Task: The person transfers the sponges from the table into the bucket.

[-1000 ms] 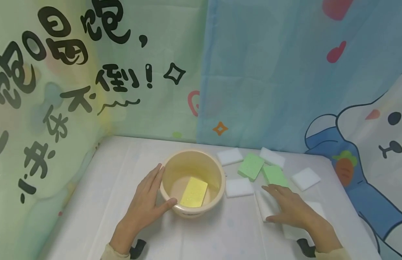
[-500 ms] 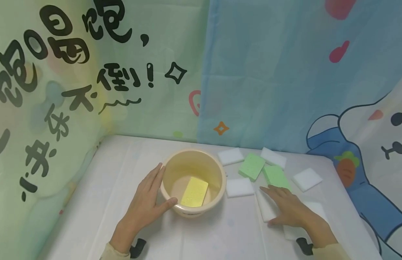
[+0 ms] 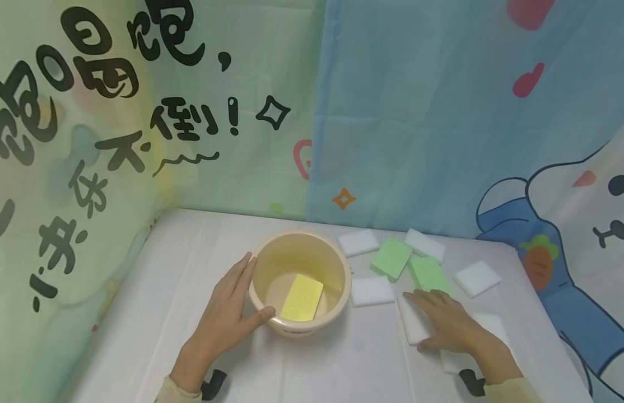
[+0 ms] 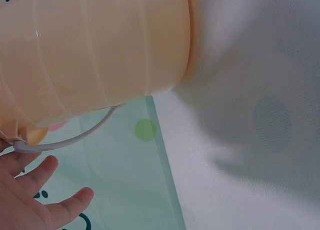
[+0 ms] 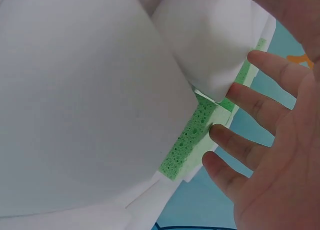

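A cream bucket (image 3: 300, 246) with a grey handle (image 4: 75, 140) stands on the white table, and a yellow sponge (image 3: 302, 296) lies inside it. My left hand (image 3: 231, 310) rests against the bucket's left side, fingers straight along the outside and thumb on the front rim. On the right, my right hand (image 3: 450, 324) spreads over a white sponge (image 3: 411, 319), fingertips right at its far edge and thumb near its front corner. Beyond these fingers lies a green sponge (image 3: 429, 273); its porous side also shows in the right wrist view.
Another green sponge (image 3: 391, 258) lies among several white sponges, including one (image 3: 372, 291) beside the bucket and one (image 3: 477, 278) at the far right. A white sponge (image 3: 455, 361) is partly hidden under my right wrist. Printed curtains (image 3: 403, 112) rise behind the table (image 3: 201, 240).
My right hand has shifted very slightly over the white sponge, its thumb edging right. The left hand, the bucket and the sponges keep their places.
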Demonstrator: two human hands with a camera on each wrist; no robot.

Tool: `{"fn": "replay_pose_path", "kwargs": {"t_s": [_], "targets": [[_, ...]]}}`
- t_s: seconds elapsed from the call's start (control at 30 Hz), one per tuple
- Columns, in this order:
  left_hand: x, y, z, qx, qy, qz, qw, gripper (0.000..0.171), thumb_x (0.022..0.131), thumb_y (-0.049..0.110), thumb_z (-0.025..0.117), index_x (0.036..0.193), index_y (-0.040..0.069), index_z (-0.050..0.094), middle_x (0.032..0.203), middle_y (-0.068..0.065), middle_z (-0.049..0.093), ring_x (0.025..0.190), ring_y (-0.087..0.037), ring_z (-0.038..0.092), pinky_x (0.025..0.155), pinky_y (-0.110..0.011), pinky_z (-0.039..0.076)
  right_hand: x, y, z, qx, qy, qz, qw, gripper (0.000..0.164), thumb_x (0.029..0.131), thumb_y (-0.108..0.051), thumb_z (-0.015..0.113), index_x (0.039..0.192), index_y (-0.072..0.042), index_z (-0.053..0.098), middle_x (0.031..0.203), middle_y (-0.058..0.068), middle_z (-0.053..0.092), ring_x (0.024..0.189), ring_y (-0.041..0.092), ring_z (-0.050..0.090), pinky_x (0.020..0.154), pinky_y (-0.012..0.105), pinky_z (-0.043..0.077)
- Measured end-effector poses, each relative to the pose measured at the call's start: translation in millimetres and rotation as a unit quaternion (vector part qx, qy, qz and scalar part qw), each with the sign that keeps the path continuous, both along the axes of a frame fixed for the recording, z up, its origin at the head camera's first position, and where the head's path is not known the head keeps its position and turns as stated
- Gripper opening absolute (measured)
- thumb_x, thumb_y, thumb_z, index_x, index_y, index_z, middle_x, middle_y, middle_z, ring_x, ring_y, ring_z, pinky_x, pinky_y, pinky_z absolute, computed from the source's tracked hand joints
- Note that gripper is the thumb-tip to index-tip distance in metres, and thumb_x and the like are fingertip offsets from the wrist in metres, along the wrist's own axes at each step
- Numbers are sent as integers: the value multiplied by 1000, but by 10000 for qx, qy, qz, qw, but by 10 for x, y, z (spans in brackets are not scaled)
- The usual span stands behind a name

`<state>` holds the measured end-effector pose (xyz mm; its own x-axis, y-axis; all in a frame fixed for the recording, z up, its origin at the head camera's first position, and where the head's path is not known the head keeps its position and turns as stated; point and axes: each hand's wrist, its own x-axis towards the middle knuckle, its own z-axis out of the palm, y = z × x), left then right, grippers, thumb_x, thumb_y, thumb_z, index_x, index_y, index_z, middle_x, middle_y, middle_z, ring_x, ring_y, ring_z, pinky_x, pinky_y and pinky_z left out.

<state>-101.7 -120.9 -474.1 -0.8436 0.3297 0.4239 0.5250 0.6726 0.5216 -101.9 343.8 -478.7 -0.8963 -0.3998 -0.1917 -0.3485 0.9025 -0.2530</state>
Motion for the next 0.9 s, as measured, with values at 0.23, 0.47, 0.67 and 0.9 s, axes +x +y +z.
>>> {"fn": "replay_pose_path", "kwargs": {"t_s": [0.23, 0.47, 0.67, 0.9], "targets": [[11, 0, 22, 12, -33, -2, 10000, 95, 93, 73, 46, 159, 8, 25, 163, -11, 25, 145, -35, 29, 110, -60, 31, 32, -28, 50, -67, 6, -44, 10000, 102, 65, -47, 91, 145, -3, 46, 143, 28, 46, 129, 56, 37, 98, 73, 33], [2, 5, 9, 11, 55, -9, 10000, 94, 94, 72, 47, 159, 7, 25, 162, -13, 27, 145, -34, 29, 110, -61, 32, 69, -88, 165, -288, 187, -89, 9994, 98, 70, -55, 86, 143, -2, 50, 138, 28, 50, 126, 51, 43, 98, 70, 37], [2, 6, 2, 41, 37, -9, 10000, 94, 93, 72, 47, 160, 9, 24, 162, -14, 27, 145, -34, 29, 109, -61, 32, 78, -131, 248, -266, 458, -219, 9984, 94, 71, -60, 83, 141, -3, 54, 134, 25, 54, 122, 48, 50, 95, 68, 41], [7, 6, 4, 14, 32, 16, 10000, 95, 93, 73, 46, 159, 9, 24, 162, -13, 26, 145, -34, 29, 110, -60, 32, 109, -205, 349, -278, 714, -281, 9967, 94, 72, -63, 81, 140, -4, 55, 132, 24, 56, 120, 46, 52, 96, 66, 42]]}}
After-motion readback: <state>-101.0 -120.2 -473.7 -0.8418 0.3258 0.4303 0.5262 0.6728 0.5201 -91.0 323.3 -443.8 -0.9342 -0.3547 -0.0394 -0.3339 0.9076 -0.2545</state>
